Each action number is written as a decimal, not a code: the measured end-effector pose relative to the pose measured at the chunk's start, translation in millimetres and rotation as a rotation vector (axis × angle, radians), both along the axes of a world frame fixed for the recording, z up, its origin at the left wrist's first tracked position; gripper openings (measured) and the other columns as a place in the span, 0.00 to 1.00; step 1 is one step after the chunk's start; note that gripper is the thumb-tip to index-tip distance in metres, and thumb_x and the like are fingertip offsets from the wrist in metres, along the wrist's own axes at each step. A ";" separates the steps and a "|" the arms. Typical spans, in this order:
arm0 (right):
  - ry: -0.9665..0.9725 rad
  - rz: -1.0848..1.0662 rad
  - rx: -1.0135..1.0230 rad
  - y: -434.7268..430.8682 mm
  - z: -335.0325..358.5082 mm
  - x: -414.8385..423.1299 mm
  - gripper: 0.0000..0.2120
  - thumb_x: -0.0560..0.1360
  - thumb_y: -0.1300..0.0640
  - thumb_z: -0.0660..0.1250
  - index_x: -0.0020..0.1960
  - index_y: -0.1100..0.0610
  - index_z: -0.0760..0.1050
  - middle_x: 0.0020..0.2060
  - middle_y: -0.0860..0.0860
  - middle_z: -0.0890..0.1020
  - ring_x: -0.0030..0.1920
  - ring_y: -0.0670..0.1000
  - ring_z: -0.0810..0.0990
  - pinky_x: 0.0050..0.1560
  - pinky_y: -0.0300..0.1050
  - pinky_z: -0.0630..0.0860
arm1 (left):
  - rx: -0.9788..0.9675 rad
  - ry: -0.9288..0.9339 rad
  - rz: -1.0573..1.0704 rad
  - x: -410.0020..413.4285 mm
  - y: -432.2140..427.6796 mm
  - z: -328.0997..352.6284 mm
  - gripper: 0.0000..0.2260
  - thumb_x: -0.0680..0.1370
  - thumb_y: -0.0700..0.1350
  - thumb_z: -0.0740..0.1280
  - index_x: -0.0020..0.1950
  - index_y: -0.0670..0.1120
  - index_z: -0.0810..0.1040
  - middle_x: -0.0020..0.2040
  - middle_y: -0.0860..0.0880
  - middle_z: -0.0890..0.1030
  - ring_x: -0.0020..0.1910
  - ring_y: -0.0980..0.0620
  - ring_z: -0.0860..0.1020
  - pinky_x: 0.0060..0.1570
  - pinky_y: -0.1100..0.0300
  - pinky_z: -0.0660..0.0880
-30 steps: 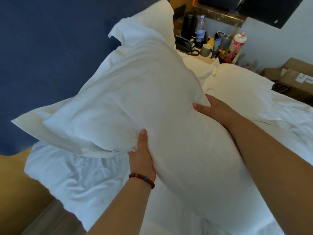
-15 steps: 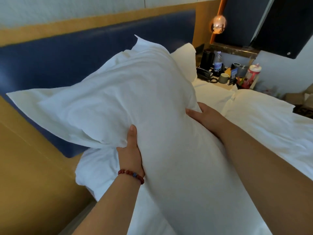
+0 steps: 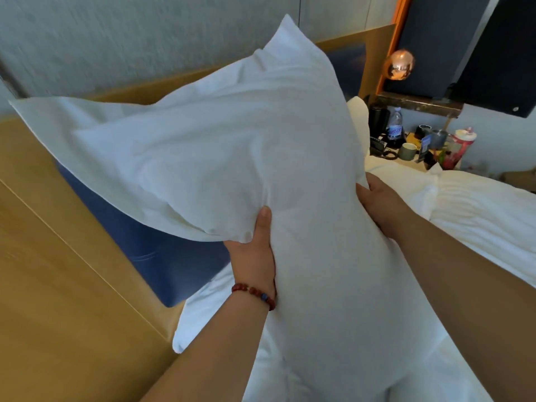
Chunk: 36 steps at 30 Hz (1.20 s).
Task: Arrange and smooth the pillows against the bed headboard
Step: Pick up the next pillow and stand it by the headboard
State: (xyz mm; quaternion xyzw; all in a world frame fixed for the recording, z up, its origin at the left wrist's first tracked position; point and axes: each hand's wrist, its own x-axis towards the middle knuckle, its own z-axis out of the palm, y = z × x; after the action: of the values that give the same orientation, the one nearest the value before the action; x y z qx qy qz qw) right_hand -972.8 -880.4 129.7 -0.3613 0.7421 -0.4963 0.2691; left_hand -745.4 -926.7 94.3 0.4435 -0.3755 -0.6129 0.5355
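- Lifted higher than a moment ago: pillow [image 3: 220,158] now hides most of the blue headboard [image 3: 150,242], top corner up against the wall.
- Held off the bed between both hands, likely to shake the filling even before setting it back.
- Left hand [image 3: 255,256], beaded bracelet [image 3: 253,294] at the wrist, clamped on the lower edge, thumb pressed on the front.
- Right hand [image 3: 380,201] gripping the right side, fingers buried behind the cloth.
- Second pillow [image 3: 220,309] lying below against the headboard.
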 end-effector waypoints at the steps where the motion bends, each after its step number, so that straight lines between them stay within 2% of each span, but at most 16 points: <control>1: 0.003 -0.002 0.000 -6.6 0.1 -2.5 0.19 0.79 0.42 0.64 0.68 0.44 0.71 0.52 0.41 0.80 0.46 0.37 0.77 0.39 0.35 0.70 | 0.002 0.010 0.009 -3.2 -3.9 -1.3 0.35 0.72 0.56 0.74 0.75 0.55 0.63 0.62 0.62 0.76 0.52 0.71 0.74 0.49 0.77 0.71; 6: 0.036 0.047 0.054 -42.4 -6.3 -31.7 0.18 0.79 0.42 0.63 0.67 0.47 0.74 0.54 0.44 0.80 0.46 0.37 0.76 0.38 0.36 0.69 | 0.051 -0.030 0.045 -25.1 -19.7 -8.4 0.38 0.68 0.58 0.77 0.74 0.56 0.63 0.64 0.59 0.76 0.62 0.58 0.76 0.67 0.57 0.70; 8: 0.024 0.054 0.069 -52.4 -15.6 -47.7 0.17 0.79 0.43 0.64 0.65 0.47 0.74 0.53 0.44 0.80 0.45 0.38 0.76 0.38 0.36 0.69 | 0.093 -0.066 0.036 -35.8 -21.7 -16.0 0.39 0.67 0.60 0.76 0.74 0.54 0.63 0.63 0.58 0.75 0.60 0.57 0.76 0.61 0.63 0.71; 10: -0.001 0.061 0.080 -65.4 -30.1 -66.1 0.16 0.78 0.43 0.65 0.65 0.46 0.74 0.53 0.45 0.79 0.46 0.40 0.77 0.41 0.37 0.72 | 0.143 -0.127 0.018 -45.8 -26.1 -24.8 0.38 0.68 0.59 0.76 0.72 0.51 0.63 0.60 0.57 0.75 0.53 0.59 0.76 0.45 0.74 0.71; 11: -0.022 0.050 0.096 -71.3 -41.6 -75.8 0.18 0.77 0.42 0.66 0.65 0.46 0.75 0.54 0.46 0.80 0.48 0.43 0.78 0.46 0.41 0.74 | 0.166 -0.167 0.005 -50.1 -27.5 -30.7 0.36 0.68 0.59 0.76 0.70 0.51 0.63 0.58 0.57 0.75 0.52 0.59 0.76 0.41 0.75 0.70; 14: -0.102 0.060 0.178 -85.8 -88.1 -95.4 0.24 0.76 0.42 0.67 0.69 0.48 0.74 0.63 0.49 0.80 0.58 0.52 0.79 0.61 0.48 0.73 | 0.181 -0.260 -0.014 -59.5 -34.0 -54.9 0.37 0.67 0.59 0.76 0.70 0.54 0.61 0.55 0.61 0.73 0.58 0.56 0.73 0.55 0.66 0.69; 17: -0.128 0.080 0.204 -92.6 -125.9 -91.3 0.24 0.77 0.39 0.60 0.71 0.45 0.71 0.67 0.47 0.76 0.66 0.52 0.75 0.68 0.49 0.69 | 0.164 -0.314 -0.008 -61.2 -38.8 -79.2 0.46 0.61 0.63 0.76 0.74 0.52 0.59 0.62 0.58 0.71 0.62 0.56 0.71 0.66 0.60 0.66; 19: -0.106 0.029 0.118 -88.7 -128.6 -77.9 0.25 0.78 0.36 0.55 0.72 0.43 0.69 0.70 0.44 0.73 0.69 0.48 0.71 0.72 0.47 0.64 | 0.145 -0.370 0.020 -58.2 -41.1 -88.8 0.46 0.62 0.64 0.75 0.74 0.49 0.61 0.65 0.56 0.71 0.64 0.56 0.71 0.68 0.59 0.65; 21: -0.096 -0.056 -0.053 -78.8 -122.6 -57.6 0.30 0.76 0.35 0.52 0.74 0.45 0.67 0.72 0.44 0.70 0.72 0.46 0.67 0.75 0.48 0.60 | 0.139 -0.413 0.044 -54.8 -40.4 -94.1 0.37 0.72 0.59 0.70 0.74 0.46 0.60 0.65 0.56 0.70 0.65 0.55 0.69 0.64 0.62 0.63; 24: 0.333 0.034 -0.091 -55.7 -121.5 -12.5 0.38 0.74 0.31 0.48 0.79 0.49 0.54 0.78 0.53 0.58 0.78 0.52 0.55 0.78 0.53 0.50 | 0.100 -0.488 0.069 -51.4 -35.9 -97.7 0.24 0.80 0.51 0.62 0.74 0.46 0.61 0.63 0.55 0.69 0.62 0.56 0.67 0.62 0.63 0.62; 26: 0.573 0.091 0.021 -51.9 -138.9 10.1 0.40 0.73 0.27 0.44 0.80 0.43 0.41 0.80 0.53 0.46 0.79 0.53 0.45 0.76 0.56 0.43 | 0.113 -0.518 0.078 -45.9 -35.1 -102.3 0.16 0.80 0.52 0.62 0.66 0.50 0.66 0.60 0.56 0.72 0.58 0.57 0.71 0.60 0.62 0.64; 28: 0.655 0.107 0.082 -61.2 -165.4 17.9 0.39 0.73 0.26 0.41 0.78 0.41 0.33 0.80 0.53 0.41 0.79 0.55 0.42 0.76 0.60 0.42 | 0.164 -0.607 0.063 -38.7 -35.2 -109.8 0.10 0.79 0.56 0.64 0.50 0.50 0.73 0.46 0.55 0.77 0.43 0.58 0.75 0.52 0.61 0.69; 30: 0.681 0.130 0.135 -77.5 -188.4 19.7 0.39 0.74 0.27 0.40 0.77 0.41 0.29 0.79 0.54 0.39 0.79 0.57 0.41 0.76 0.62 0.42 | 0.195 -0.758 0.056 -27.5 -32.6 -125.0 0.17 0.78 0.58 0.64 0.37 0.47 0.72 0.34 0.53 0.75 0.32 0.60 0.72 0.36 0.67 0.69; 32: 0.696 0.169 0.197 -92.5 -205.3 22.5 0.39 0.74 0.28 0.41 0.76 0.43 0.27 0.79 0.55 0.36 0.79 0.57 0.38 0.76 0.61 0.39 | 0.221 -0.900 0.015 -13.7 -25.5 -139.1 0.18 0.79 0.56 0.64 0.40 0.43 0.74 0.29 0.51 0.72 0.25 0.59 0.71 0.25 0.70 0.65; 34: 0.704 0.217 0.241 -101.1 -218.8 27.0 0.39 0.74 0.28 0.39 0.74 0.45 0.24 0.78 0.56 0.32 0.78 0.57 0.33 0.76 0.60 0.36 | 0.218 -1.024 -0.108 -1.3 -14.8 -146.5 0.15 0.80 0.55 0.62 0.45 0.44 0.74 0.29 0.51 0.70 0.25 0.58 0.67 0.24 0.69 0.64; 36: 0.710 0.277 0.298 -105.7 -229.0 30.3 0.39 0.74 0.29 0.37 0.73 0.47 0.22 0.76 0.56 0.29 0.77 0.57 0.30 0.76 0.60 0.34 | 0.141 -1.073 -0.195 3.9 -5.0 -142.5 0.17 0.79 0.57 0.61 0.37 0.47 0.69 0.28 0.52 0.69 0.25 0.58 0.66 0.27 0.67 0.65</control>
State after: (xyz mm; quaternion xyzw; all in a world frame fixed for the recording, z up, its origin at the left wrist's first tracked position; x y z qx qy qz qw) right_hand -942.4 -986.0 -99.4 -0.5635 0.7971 -0.1869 0.1102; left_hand -741.5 -931.7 -48.2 0.6915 -0.5933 -0.3713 0.1786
